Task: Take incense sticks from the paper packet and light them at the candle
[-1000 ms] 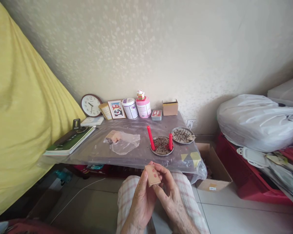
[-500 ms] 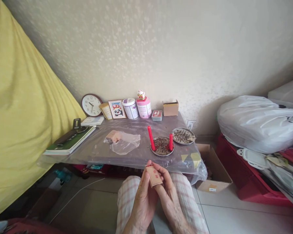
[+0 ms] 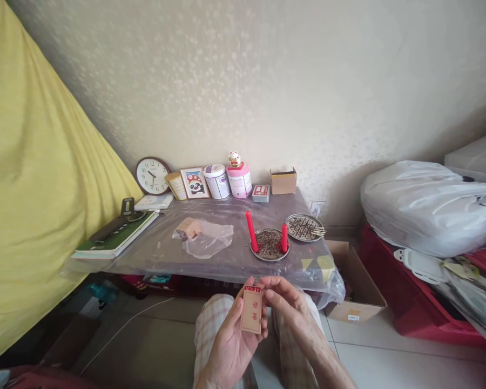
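Note:
A tan matchbox (image 3: 251, 314) with red characters stands tilted in my left hand (image 3: 235, 346), its thumb and fingers wrapped round the sides. The box's far end is slid partly out, and a row of red match heads (image 3: 252, 289) shows there. My right hand (image 3: 294, 310) hovers just right of that end, thumb and forefinger apart, with nothing seen between them. Beyond the hands, two red candles, a taller one (image 3: 251, 231) and a shorter one (image 3: 284, 237), stand on a round metal plate (image 3: 269, 258) strewn with dark bits.
A plastic-covered table (image 3: 157, 254) lies ahead. On it are a second round tray (image 3: 303, 227) with several sticks, a crumpled plastic bag (image 3: 210, 240), a green book (image 3: 117, 237), tins (image 3: 217, 182) and a clock (image 3: 152, 175). A cardboard box (image 3: 358, 297) sits on the floor at right.
The matchbox has turned more upright and its far end has slid out further, baring the match heads. My right hand has let go of the box and moved to its right.

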`<state>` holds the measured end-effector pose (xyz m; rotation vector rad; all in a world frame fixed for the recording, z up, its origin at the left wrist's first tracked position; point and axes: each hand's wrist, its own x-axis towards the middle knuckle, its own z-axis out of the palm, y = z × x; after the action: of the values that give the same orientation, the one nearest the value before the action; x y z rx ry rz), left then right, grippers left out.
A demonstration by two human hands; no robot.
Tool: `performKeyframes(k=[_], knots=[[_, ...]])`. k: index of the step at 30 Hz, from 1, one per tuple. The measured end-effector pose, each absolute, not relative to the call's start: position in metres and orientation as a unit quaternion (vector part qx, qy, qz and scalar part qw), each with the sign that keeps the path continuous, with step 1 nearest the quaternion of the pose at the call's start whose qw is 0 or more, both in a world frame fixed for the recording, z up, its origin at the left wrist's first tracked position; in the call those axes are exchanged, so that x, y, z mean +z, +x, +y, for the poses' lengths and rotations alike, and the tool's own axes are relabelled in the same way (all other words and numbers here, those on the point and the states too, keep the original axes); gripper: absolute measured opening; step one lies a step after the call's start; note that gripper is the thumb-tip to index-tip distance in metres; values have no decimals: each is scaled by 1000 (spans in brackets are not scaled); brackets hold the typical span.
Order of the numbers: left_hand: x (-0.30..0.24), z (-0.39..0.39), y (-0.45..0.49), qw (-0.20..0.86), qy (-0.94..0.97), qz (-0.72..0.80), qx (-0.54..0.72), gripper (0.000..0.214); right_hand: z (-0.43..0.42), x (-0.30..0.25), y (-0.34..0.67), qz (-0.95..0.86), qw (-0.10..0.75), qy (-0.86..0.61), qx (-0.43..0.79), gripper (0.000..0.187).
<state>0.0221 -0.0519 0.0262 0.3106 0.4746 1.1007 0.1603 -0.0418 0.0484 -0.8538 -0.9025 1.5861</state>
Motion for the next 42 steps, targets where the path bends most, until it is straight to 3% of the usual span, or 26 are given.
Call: performKeyframes(k=[12,20,29,42], knots=[[14,-60,22,837,139,245,470,46,-37,50,166,-427,489,-456,609,15],[9,-60,15,839,134,252,464,30,-33,46,170,-537,477,-449,531,8],[15,-56,7,785,243,337,459,46,-30,49,184,-753,354,-412,371,23],[4,-58,-18,709,351,430,435,31,-29,43,188,-762,294,-432,383,20]])
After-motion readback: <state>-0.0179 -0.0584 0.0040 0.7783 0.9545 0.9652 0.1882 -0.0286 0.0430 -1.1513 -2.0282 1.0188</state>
